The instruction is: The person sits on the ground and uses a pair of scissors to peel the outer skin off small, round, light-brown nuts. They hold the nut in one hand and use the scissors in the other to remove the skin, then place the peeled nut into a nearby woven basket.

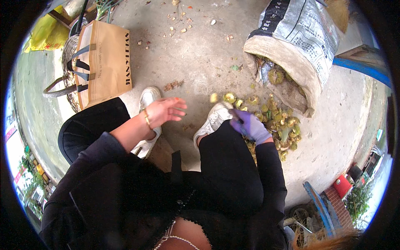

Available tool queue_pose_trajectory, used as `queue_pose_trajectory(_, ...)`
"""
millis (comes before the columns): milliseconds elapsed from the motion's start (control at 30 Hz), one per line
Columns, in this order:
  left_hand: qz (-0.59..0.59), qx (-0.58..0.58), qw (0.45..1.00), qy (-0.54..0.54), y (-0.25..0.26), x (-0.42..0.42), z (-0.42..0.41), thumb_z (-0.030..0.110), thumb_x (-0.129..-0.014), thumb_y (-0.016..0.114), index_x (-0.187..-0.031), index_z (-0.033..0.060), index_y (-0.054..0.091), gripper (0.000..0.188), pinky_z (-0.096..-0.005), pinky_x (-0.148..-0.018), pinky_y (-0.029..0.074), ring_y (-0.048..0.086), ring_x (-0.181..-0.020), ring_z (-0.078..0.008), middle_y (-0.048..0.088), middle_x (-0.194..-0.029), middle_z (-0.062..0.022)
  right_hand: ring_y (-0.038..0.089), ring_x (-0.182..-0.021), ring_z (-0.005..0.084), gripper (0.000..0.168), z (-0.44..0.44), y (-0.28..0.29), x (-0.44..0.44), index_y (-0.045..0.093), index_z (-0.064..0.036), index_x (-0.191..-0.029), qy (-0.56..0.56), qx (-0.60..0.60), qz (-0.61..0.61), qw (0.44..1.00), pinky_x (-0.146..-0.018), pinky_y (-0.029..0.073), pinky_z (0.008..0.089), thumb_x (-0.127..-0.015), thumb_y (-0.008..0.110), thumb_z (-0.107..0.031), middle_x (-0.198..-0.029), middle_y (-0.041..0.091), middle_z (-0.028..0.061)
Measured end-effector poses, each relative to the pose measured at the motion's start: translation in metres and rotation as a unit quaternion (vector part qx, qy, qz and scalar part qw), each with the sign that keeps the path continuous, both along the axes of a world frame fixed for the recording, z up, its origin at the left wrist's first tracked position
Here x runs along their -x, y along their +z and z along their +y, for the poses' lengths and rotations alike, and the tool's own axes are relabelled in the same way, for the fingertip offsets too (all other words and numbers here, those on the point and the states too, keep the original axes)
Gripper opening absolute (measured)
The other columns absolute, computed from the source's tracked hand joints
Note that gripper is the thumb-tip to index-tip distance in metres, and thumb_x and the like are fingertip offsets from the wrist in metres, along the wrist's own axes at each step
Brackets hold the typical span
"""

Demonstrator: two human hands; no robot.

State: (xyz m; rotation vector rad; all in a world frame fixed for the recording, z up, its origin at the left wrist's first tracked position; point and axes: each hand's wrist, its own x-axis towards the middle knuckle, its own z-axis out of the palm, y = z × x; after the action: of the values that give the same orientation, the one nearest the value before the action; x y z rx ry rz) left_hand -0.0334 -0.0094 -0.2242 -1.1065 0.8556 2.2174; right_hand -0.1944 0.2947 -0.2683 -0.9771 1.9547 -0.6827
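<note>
My left hand, bare and with a bangle at the wrist, is held above the floor near my left shoe with its fingers apart and nothing in it. My right hand, in a purple and grey work glove, hangs beside my right knee at the edge of a heap of spiny chestnut burrs. Its fingers are bent, blurred and partly dark; whether they hold something cannot be made out. A blurred yellowish piece is just beyond my right shoe. An opened burr lies beside it.
A woven plastic sack lies at the upper right, its mouth facing the heap, with burrs inside. At the left stand a brown paper bag and a wicker basket. Shell bits dot the concrete floor. A blue-edged frame is at the right.
</note>
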Motion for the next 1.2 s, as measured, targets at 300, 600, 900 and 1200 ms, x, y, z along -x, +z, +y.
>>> queue_pose_trajectory(300,0.032,-0.186,0.979,-0.08,-0.053,0.008,0.013,0.029,-0.091,0.042,-0.099,0.004,0.055,0.029,-0.0248,-0.045,0.037,0.046,-0.05,-0.013,0.05,-0.06,-0.0034,0.055,-0.084,0.0339,0.041,-0.036,0.053,0.031,0.052,-0.008,-0.11,0.095,-0.081,0.134,0.983,-0.074,0.045,0.041,-0.071,0.06,-0.018,-0.088,0.057,0.0168)
queue_pose_trajectory(600,-0.034,-0.029,0.998,-0.05,-0.035,0.019,0.015,0.008,-0.088,0.04,-0.1,0.0048,0.051,0.017,-0.0216,-0.04,0.028,0.037,-0.046,-0.0069,0.046,-0.062,0.0004,0.058,-0.09,0.0271,0.035,-0.055,-0.01,0.082,0.056,-0.014,-0.106,0.293,-0.32,0.311,0.846,-0.075,0.045,0.0389,-0.072,0.059,-0.02,-0.094,0.059,0.0126)
queue_pose_trajectory(900,-0.05,-0.013,0.999,-0.014,-0.035,0.019,0.012,0.007,-0.086,0.041,-0.098,0.0046,0.053,0.017,-0.0217,-0.041,0.031,0.039,-0.045,-0.0081,0.046,-0.059,0.0002,0.06,-0.086,0.0307,0.026,-0.064,-0.019,0.092,0.063,-0.011,-0.093,0.292,-0.339,0.211,0.869,-0.074,0.047,0.0399,-0.074,0.056,-0.027,-0.091,0.062,0.0145)
queue_pose_trajectory(1200,-0.045,0.007,0.999,-0.003,-0.042,0.013,0.008,0.009,-0.086,0.041,-0.097,0.0043,0.053,0.016,-0.0225,-0.041,0.033,0.04,-0.044,-0.0096,0.046,-0.057,-0.0006,0.059,-0.083,0.0342,0.032,-0.019,-0.021,0.061,0.059,-0.011,-0.098,0.148,-0.317,0.181,0.919,-0.072,0.046,0.0425,-0.072,0.057,-0.03,-0.086,0.061,0.0179)
